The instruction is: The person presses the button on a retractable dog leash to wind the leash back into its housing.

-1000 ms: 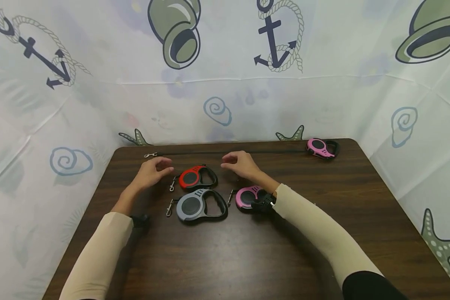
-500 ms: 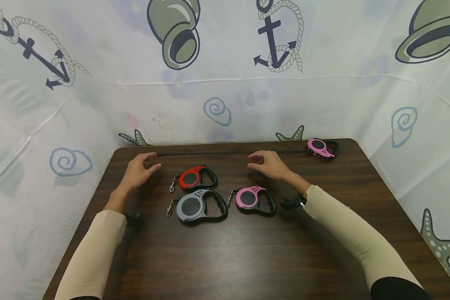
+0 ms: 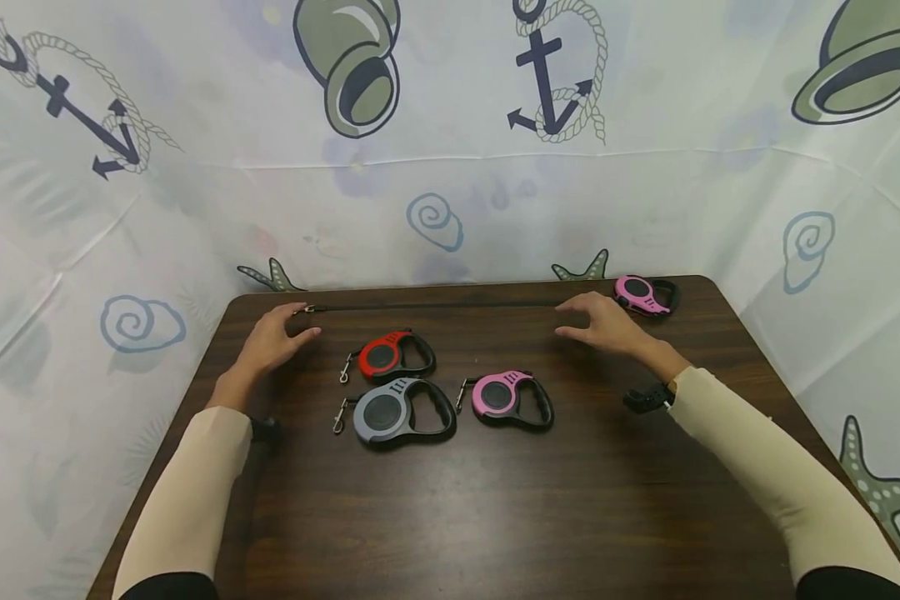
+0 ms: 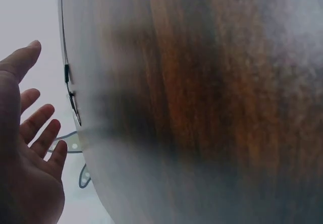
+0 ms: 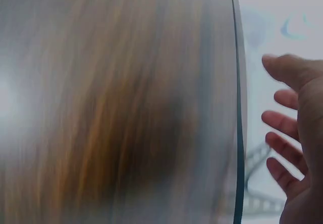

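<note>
Left hand (image 3: 270, 340) hovers spread by the leash clip (image 3: 304, 309) at the table (image 3: 495, 500) edge. Right hand (image 3: 603, 323), fingers relaxed, hovers near the far pink leash (image 3: 642, 295), holding nothing.

We see both wrist views badly blurred: the dark wooden table (image 4: 212, 108) shows as smeared grain. The left hand (image 4: 25, 153) and right hand (image 5: 295, 148) are cut off by picture edges. Whether the left fingertips touch the thin black leash cord (image 3: 435, 305) is too small to tell.
</note>
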Motion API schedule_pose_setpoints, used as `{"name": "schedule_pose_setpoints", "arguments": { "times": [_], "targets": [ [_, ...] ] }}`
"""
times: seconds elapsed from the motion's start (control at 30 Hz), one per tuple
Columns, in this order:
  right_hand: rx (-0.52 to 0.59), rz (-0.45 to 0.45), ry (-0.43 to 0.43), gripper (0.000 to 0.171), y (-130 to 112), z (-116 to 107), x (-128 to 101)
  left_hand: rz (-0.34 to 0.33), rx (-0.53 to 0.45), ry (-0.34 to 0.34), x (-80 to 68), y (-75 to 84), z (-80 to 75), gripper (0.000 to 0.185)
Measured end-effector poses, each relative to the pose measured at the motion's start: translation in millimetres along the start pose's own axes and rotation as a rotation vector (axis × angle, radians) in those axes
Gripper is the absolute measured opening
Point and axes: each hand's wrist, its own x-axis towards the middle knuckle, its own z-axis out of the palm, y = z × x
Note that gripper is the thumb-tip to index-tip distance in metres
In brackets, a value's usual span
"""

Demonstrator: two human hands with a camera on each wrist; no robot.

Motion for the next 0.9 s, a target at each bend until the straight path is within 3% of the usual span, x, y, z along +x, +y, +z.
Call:
{"name": "schedule_pose_setpoints", "arguments": {
  "times": [0.23, 0.4, 0.67, 0.9],
  "targets": [
    [-0.021, 0.006, 0.063, 0.049, 28.8, -32.1, -23.7, -0.013, 0.022, -0.070, 4.7, -7.6, 1.5, 0.078],
    [-0.078, 0.061, 0.085, 0.052, 48.5, -47.9, -40.3, 0.008, 0.024, -0.091, 8.5, -8.8, 2.4, 0.080],
    [-0.126, 0.190, 0.089, 0.061, 77.1, -56.2, -59.1, 0.009, 0.029, -0.118, 13.9, -9.1, 3.4, 0.082],
    [-0.178, 0.198, 0.129, 0.066, 89.5, -59.4, -68.0, 0.012, 0.043, -0.143, 19.6, -11.6, 6.7, 0.084]
  ]
}}
